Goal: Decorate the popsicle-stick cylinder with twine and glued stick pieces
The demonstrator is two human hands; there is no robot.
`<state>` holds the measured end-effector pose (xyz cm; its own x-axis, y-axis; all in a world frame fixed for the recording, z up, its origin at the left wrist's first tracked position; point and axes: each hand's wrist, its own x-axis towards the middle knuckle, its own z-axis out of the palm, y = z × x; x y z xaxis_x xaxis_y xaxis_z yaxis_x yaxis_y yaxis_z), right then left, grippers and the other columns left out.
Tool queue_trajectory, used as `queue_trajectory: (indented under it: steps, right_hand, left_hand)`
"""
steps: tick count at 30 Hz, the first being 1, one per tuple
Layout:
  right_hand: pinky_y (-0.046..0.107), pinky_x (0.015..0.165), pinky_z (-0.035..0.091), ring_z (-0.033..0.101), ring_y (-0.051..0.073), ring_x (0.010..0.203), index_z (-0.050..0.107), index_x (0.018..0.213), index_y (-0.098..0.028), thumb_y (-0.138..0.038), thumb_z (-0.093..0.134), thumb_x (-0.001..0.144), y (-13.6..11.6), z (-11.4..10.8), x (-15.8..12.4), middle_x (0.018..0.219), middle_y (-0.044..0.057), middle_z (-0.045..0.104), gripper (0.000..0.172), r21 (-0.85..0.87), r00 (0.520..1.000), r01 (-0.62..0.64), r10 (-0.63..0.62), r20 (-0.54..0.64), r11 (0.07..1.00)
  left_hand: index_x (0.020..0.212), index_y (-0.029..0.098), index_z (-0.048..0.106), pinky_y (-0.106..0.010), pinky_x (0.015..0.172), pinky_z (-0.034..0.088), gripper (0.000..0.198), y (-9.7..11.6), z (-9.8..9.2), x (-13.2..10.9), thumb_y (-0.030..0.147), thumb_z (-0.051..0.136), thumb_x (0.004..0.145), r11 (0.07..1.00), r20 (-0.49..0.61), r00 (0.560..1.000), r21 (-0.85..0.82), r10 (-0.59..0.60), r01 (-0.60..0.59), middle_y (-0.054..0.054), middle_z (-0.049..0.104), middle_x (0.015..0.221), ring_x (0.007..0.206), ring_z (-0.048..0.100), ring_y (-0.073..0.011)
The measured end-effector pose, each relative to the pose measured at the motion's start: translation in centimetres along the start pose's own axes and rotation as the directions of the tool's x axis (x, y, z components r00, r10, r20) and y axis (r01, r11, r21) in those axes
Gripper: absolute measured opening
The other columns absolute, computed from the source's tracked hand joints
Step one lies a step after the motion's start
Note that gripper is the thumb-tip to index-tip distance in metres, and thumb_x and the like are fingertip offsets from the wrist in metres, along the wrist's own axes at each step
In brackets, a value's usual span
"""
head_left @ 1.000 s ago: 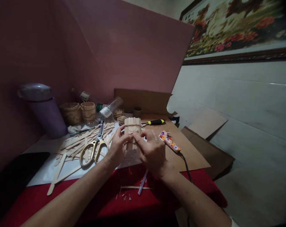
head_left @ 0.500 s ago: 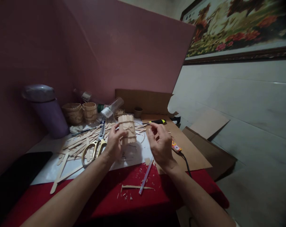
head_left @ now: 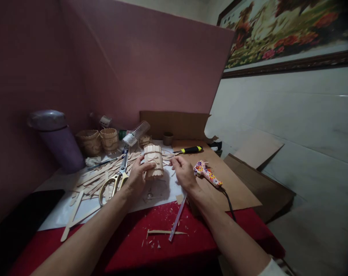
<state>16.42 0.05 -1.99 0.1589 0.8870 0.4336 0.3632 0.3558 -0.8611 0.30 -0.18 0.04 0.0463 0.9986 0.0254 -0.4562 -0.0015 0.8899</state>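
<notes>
My left hand (head_left: 137,177) grips a small cup made of upright wooden craft sticks (head_left: 155,153), bound with twine above and below and with a bow on its front. The cup is held just above the white paper (head_left: 162,194). To its right, a short gap away, is my right hand (head_left: 185,172), with thumb and fingers pinched together. Whatever may lie between those fingertips is too small to make out. Beside the right hand, a flower-patterned hot glue gun (head_left: 206,174) rests on cardboard (head_left: 239,195). A clear glue stick (head_left: 177,218) lies nearer me.
Gold-handled scissors (head_left: 114,186) lie on loose craft sticks (head_left: 90,180) at left. Behind them stand two finished-looking stick cups (head_left: 109,140), a purple bottle (head_left: 61,145) and a tilted plastic bottle (head_left: 137,133). A utility knife (head_left: 192,150) lies at the back. Wood scraps dot the red cloth (head_left: 127,245).
My right hand has moved left and closer to the cup, its fingers more tightly pinched. The glue gun now shows fully. My left hand still holds the cup, which is turned slightly.
</notes>
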Motion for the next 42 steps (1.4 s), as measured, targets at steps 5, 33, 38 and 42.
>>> queue_trajectory:
  steps: [5, 33, 38, 42]
  right_hand:
    - [0.037, 0.083, 0.052, 0.066, 0.025, 0.106, 0.048, 0.134, -0.018, -0.049, 0.071, 0.076, -1.2, 0.7, -2.0, 0.116, 0.013, 0.069, 0.069, -0.055, 0.976, 0.041, -0.028, 0.215, 0.998]
    - [0.043, 0.083, 0.048, 0.064, 0.035, 0.108, 0.051, 0.128, -0.015, -0.061, 0.057, 0.085, -0.9, 1.1, -3.0, 0.119, 0.021, 0.066, 0.063, -0.590, 0.986, 0.098, 0.001, 0.165, 0.801]
    - [0.041, 0.081, 0.048, 0.064, 0.032, 0.102, 0.055, 0.123, -0.015, -0.062, 0.056, 0.085, -0.9, 0.8, -3.0, 0.114, 0.019, 0.067, 0.061, -0.547, 0.988, 0.151, -0.115, 0.099, 0.823]
    - [0.034, 0.072, 0.046, 0.065, 0.025, 0.081, 0.061, 0.097, -0.016, -0.062, 0.051, 0.088, -0.6, 0.3, -2.6, 0.089, 0.011, 0.070, 0.048, -0.440, 0.966, 0.151, -0.227, -0.124, 0.885]
  left_hand:
    - [0.116, 0.018, 0.054, -0.032, 0.070, 0.054, 0.070, -0.7, 0.0, -0.2, 0.013, 0.081, 0.052, 0.996, 0.040, 0.999, -0.089, 0.006, -0.002, -0.008, 0.070, 0.099, 0.082, 0.068, -0.0223]
    - [0.064, 0.019, 0.060, -0.028, 0.065, 0.040, 0.022, -0.6, -2.0, 2.1, 0.038, 0.060, 0.076, 0.924, -0.266, 0.893, 0.224, 0.363, -0.309, -0.003, 0.061, 0.064, 0.063, 0.053, -0.0159]
    - [0.053, 0.019, 0.052, -0.026, 0.055, 0.033, 0.032, 0.5, -2.4, 2.5, 0.041, 0.064, 0.074, 0.887, -0.311, 0.836, 0.260, 0.452, -0.382, 0.001, 0.049, 0.054, 0.053, 0.041, -0.0122]
    - [0.050, 0.019, 0.044, -0.024, 0.052, 0.025, 0.030, 2.4, -4.1, 3.4, 0.026, 0.069, 0.065, 0.767, -0.333, 0.706, 0.431, 0.625, -0.476, 0.005, 0.038, 0.051, 0.053, 0.031, -0.0096]
